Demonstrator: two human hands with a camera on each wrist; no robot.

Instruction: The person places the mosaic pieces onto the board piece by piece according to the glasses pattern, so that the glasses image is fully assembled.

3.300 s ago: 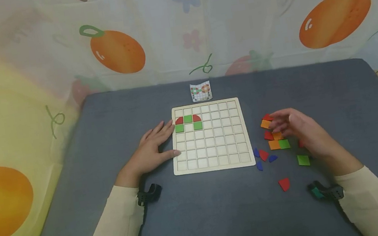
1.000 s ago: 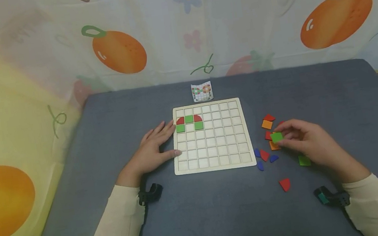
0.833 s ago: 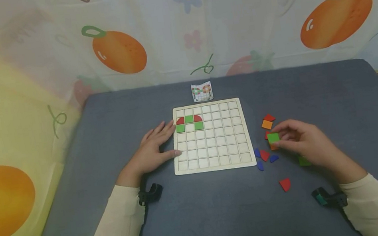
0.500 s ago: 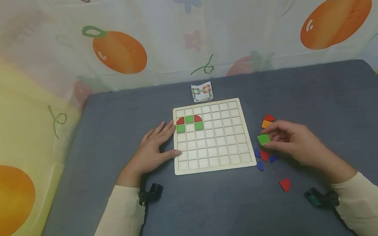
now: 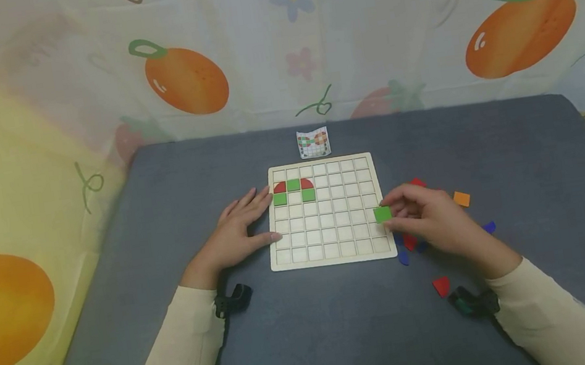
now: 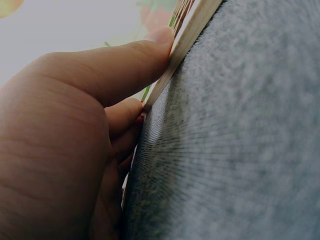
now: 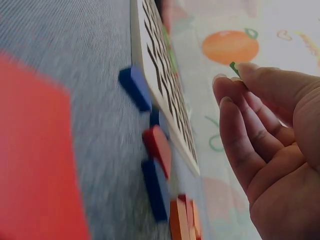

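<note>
In the head view, my right hand (image 5: pixel 432 219) pinches a green square tile (image 5: pixel 383 214) between thumb and fingertips, over the right edge of the pale wooden grid board (image 5: pixel 333 261). In the right wrist view only a thin green edge of the tile (image 7: pixel 234 68) shows. My left hand (image 5: pixel 229 235) lies with fingers spread at the board's left side, the thumb tip on its rim. Set in the board's upper left are a red rounded tile (image 5: pixel 279 188), a green tile (image 5: pixel 293 185), another red rounded tile (image 5: pixel 306 184), and two more green squares below them.
Beyond the board lies a small pattern card (image 5: pixel 313 143). Loose tiles lie right of the board, partly hidden by my right hand: an orange square (image 5: pixel 461 198), a blue piece (image 5: pixel 490 228), a red piece (image 5: pixel 442 287) and others. A printed cloth (image 5: pixel 250 39) hangs behind the table.
My right hand was over the loose tiles, picked up a green square, and has carried it left to the board's right edge. The orange square and a blue piece came into view. My left hand stayed.
</note>
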